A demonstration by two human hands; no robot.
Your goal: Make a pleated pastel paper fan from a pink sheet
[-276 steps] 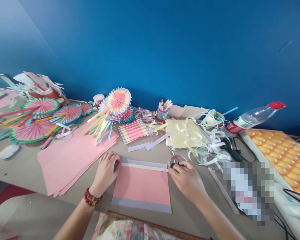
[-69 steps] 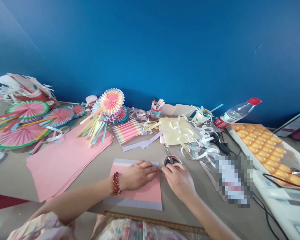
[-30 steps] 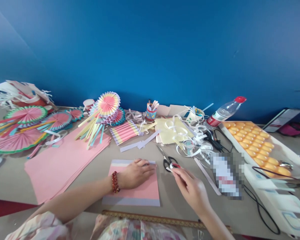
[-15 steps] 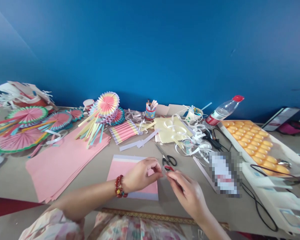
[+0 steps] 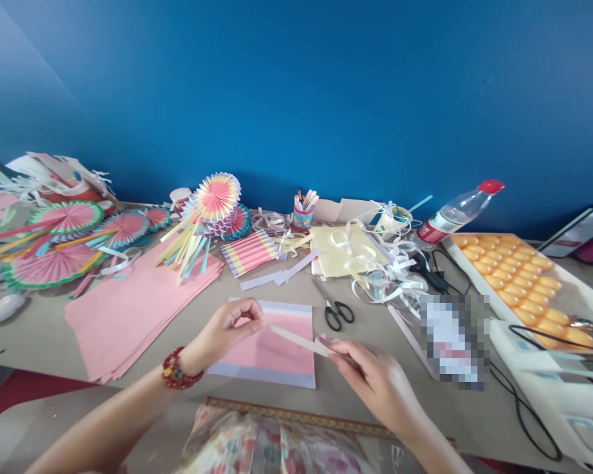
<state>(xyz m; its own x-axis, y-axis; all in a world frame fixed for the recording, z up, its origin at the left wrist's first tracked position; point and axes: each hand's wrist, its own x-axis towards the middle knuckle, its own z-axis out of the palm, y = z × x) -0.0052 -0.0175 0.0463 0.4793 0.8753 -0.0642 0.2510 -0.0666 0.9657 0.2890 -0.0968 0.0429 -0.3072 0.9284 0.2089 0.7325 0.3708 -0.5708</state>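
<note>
My left hand (image 5: 232,327), with a red bead bracelet at the wrist, pinches one end of a whitish translucent strip of tape (image 5: 296,339). The strip stretches across to my right hand (image 5: 370,375). There, thumb and fingers close on a small tape roll (image 5: 325,340), partly hidden by the fingers. Beneath the strip lies a pink paper sheet (image 5: 277,355) with pale lilac bands along its far and near edges. Black-handled scissors (image 5: 333,309) rest on the table just beyond, touched by neither hand.
Pink paper sheets (image 5: 133,316) and pleated paper fans (image 5: 217,197) lie to the left. Behind are a folded striped paper (image 5: 250,253), yellow sheets (image 5: 340,253) and a pen cup (image 5: 303,218). White ribbon curls (image 5: 395,276), a bottle (image 5: 454,217) and a yellow-domed tray (image 5: 518,283) occupy the right.
My left hand has moved left, away from my right hand, drawing out a length of tape between them. The camera view has shifted slightly left.
</note>
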